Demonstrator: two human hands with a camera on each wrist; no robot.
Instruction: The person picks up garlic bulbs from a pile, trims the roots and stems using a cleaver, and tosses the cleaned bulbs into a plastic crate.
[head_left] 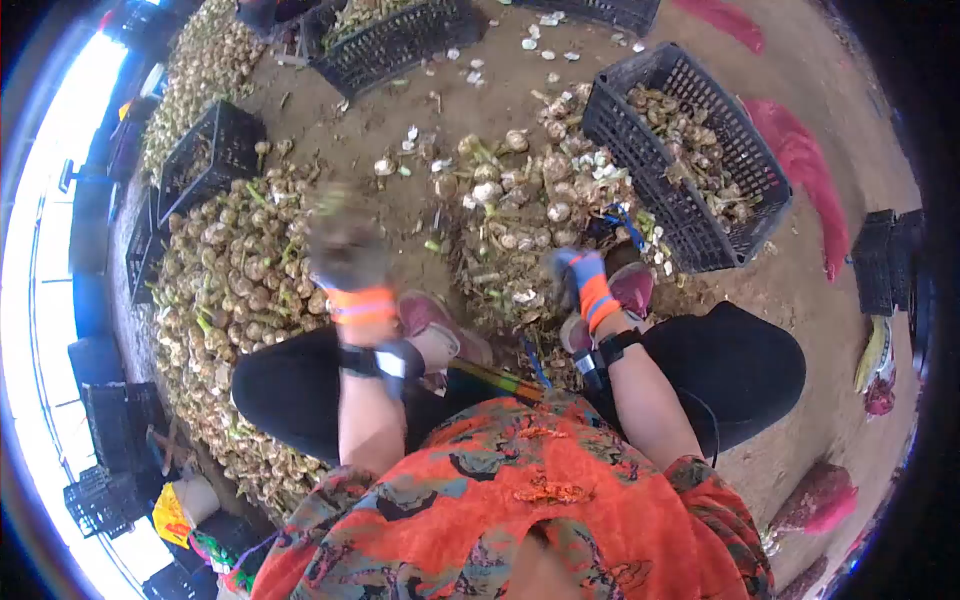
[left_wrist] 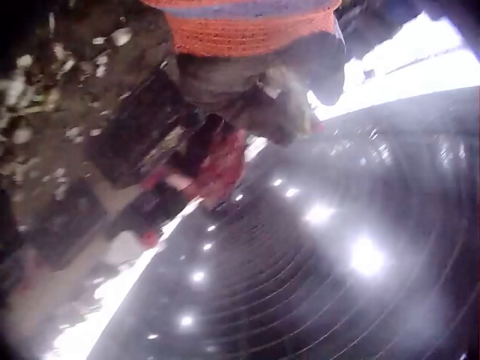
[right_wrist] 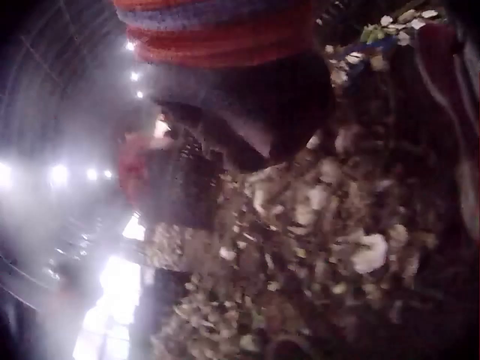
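Note:
My left hand [head_left: 350,250], in a dark work glove with an orange cuff, is blurred by motion over the edge of the large garlic heap [head_left: 240,260]. Its fingers curl round garlic, whose blurred greenish-brown stalk [head_left: 338,198] sticks out past them. In the left wrist view, a pale, greenish bit [left_wrist: 300,112] shows at the fingertips. My right hand [head_left: 578,275], gloved with an orange and blue cuff, is low in front of the right shoe [head_left: 632,288], close to loose garlic bulbs [head_left: 520,240]. Its fingers are bent; I cannot tell whether they hold anything.
A black crate [head_left: 690,160] with trimmed garlic stands ahead on the right. Another crate [head_left: 400,45] is at the far side, and a smaller crate [head_left: 210,160] borders the heap. Pink net sacks [head_left: 800,160] lie on the dirt floor. Stalk scraps cover the ground between the shoes.

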